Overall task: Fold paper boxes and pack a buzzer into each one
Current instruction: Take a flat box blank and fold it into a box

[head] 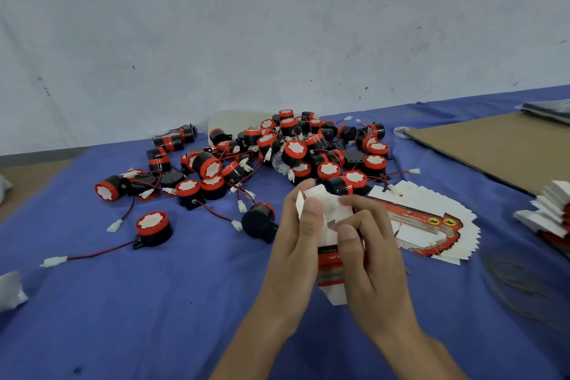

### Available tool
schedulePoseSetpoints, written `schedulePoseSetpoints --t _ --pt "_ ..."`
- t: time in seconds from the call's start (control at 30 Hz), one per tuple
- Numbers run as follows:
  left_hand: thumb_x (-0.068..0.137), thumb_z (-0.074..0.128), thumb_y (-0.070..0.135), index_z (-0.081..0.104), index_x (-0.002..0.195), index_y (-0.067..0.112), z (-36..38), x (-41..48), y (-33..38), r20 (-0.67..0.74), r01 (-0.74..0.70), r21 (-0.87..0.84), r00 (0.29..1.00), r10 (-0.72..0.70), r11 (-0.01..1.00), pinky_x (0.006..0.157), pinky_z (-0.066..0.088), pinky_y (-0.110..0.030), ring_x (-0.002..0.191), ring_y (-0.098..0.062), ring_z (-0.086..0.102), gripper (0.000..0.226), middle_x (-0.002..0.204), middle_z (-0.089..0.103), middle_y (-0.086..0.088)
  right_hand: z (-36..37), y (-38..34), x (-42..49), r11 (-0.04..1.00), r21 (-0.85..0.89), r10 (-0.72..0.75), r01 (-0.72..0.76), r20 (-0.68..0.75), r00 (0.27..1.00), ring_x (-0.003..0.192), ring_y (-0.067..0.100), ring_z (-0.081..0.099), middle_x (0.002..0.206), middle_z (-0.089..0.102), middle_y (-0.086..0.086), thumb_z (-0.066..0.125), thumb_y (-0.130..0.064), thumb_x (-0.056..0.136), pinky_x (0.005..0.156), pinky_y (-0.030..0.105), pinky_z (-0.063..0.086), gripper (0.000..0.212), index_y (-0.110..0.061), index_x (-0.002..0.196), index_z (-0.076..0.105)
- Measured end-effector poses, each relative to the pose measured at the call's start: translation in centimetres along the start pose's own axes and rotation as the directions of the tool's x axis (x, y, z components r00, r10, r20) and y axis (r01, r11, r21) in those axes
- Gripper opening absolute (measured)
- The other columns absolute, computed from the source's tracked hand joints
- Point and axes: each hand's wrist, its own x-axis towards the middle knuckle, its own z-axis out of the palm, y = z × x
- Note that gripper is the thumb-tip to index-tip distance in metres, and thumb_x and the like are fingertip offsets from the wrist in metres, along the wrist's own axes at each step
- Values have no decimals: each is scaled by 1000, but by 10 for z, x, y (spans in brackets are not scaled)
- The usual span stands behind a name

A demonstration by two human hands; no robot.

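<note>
A white paper box [331, 219] with red and black print is held upright between both hands over the blue cloth. My left hand [297, 244] grips its left side, thumb on the front. My right hand [371, 253] grips the right side, thumb pressing the front panel, fingers on the white top flaps. A large pile of black-and-red buzzers [290, 148] with red-black wires and white plugs lies behind the hands. A fan of flat unfolded boxes [431, 225] lies just right of the hands. A single buzzer [154, 228] stands apart at the left.
The blue cloth [154, 318] covers the table. A brown cardboard sheet [499, 145] lies at the back right, with a tape roll [402, 132] at its corner. More flat boxes [552, 210] stack at the right edge. Rubber bands [518, 284] lie front right. White plastic [10, 290] sits at the left edge.
</note>
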Motion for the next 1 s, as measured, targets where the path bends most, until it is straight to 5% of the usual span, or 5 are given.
schedulePoseSetpoints --t 0.2,0.6,0.7,0.77,1.0 --pt "99 44 39 61 105 24 -9 2 3 14 -25 141 1000 23 990 69 55 -21 87 -10 69 24 95 69 5 -3 1 2 990 79 92 -113 229 969 132 8 46 138 48 -13 49 -56 92 99 15 42 43 -46 133 45" --pt "91 62 49 59 115 25 -18 1 5 109 15 96 994 -25 995 83 54 -22 107 -12 67 35 115 69 6 -6 3 5 996 69 40 -52 174 984 116 12 52 119 50 -11 44 -34 88 86 10 43 30 -48 110 57" --pt "86 49 75 59 132 28 -15 5 8 125 167 -57 979 -159 984 101 49 -36 122 -21 62 66 128 67 -2 -7 4 7 997 29 66 -70 125 990 110 10 52 116 47 -11 45 -36 86 80 11 44 15 -38 95 57" --pt "93 45 64 60 133 35 -14 8 8 121 253 -123 964 -238 960 106 43 -41 126 -22 59 52 133 65 -4 -9 6 7 998 -3 62 -62 107 992 114 8 50 119 45 -10 47 -37 85 82 9 42 12 -39 93 55" --pt "89 66 40 62 129 28 -14 8 1 159 343 -224 936 -313 912 87 58 -36 114 -23 68 42 123 70 -5 -18 11 7 995 -98 5 10 154 988 126 5 46 131 44 -21 57 -55 84 98 13 40 54 -41 134 39"
